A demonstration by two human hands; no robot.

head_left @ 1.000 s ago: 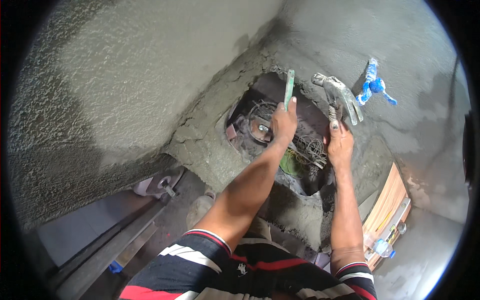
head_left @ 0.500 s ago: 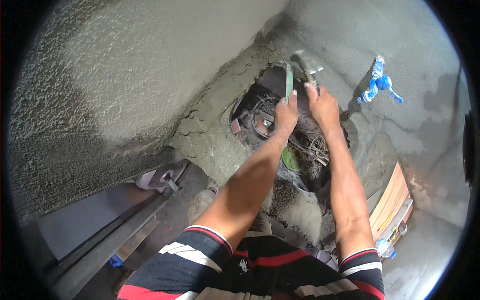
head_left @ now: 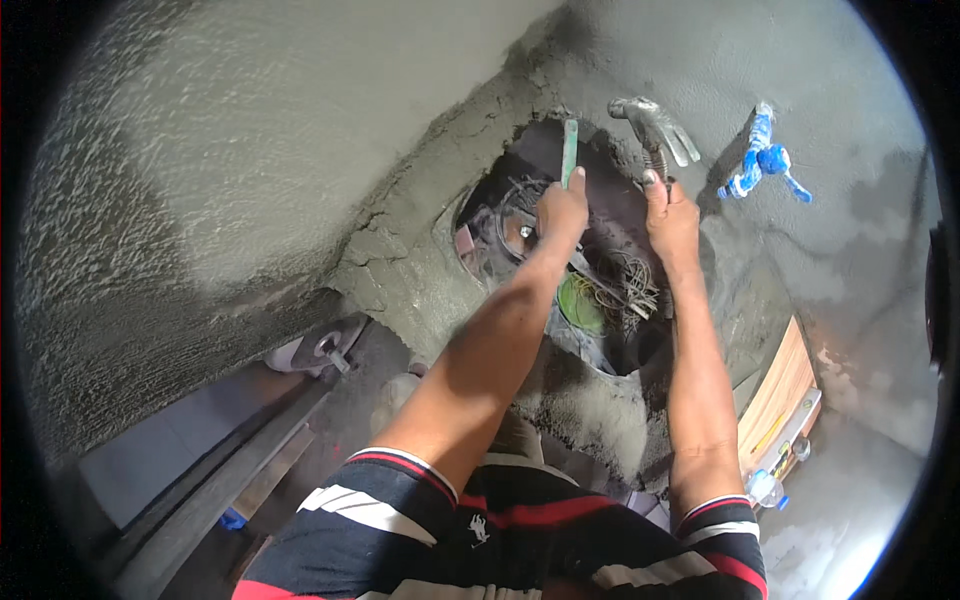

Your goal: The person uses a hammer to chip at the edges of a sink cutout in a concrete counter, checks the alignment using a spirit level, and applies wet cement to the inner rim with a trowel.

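Note:
My right hand (head_left: 676, 230) is wrapped round the handle of a claw hammer (head_left: 655, 125), its metal head up near the grey plastered wall. In my left hand (head_left: 564, 212) is a flat green chisel (head_left: 569, 152), held upright with the thumb along it. Its far end is close to the rough mortar edge (head_left: 520, 125) of a dark hole. The hammer head is to the right of the chisel, apart from it. Below my hands, inside the hole, are a round bucket-like rim (head_left: 505, 235), a green round piece (head_left: 580, 302) and tangled wire or string (head_left: 632, 285).
A tap wrapped in blue and white (head_left: 765, 158) sticks out of the right wall. Lower right are a wood-grain board (head_left: 783, 375), a level (head_left: 797, 432) and a clear bottle (head_left: 765, 490). A long plank (head_left: 220, 500) and a power tool with a disc (head_left: 325, 345) lie lower left.
The hammer has swung to the right, away from the chisel, and its head now shows clearly. My left hand and the chisel have shifted slightly left.

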